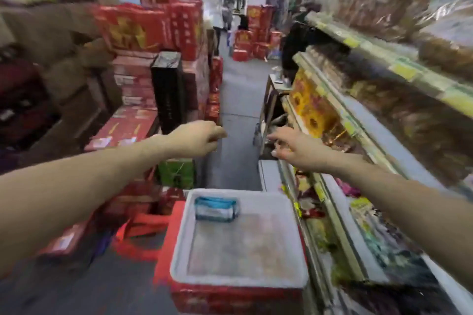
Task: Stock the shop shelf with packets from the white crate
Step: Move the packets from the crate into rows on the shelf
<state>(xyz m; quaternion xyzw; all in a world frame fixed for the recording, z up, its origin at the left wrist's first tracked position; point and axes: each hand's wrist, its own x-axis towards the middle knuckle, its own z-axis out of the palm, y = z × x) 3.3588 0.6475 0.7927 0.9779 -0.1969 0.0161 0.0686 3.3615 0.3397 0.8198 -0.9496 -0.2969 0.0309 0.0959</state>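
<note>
Both my hands are empty, left hand [197, 138] loosely curled, right hand [298, 151] spread by the shelf [340, 120]; next I reach for the packet [216, 208] at the crate's [281, 202] far edge.

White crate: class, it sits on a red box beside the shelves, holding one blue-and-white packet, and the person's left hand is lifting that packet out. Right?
Not quite. In the head view the left hand is empty, above the white crate; the blue-and-white packet lies untouched inside. The rest stands.
</note>
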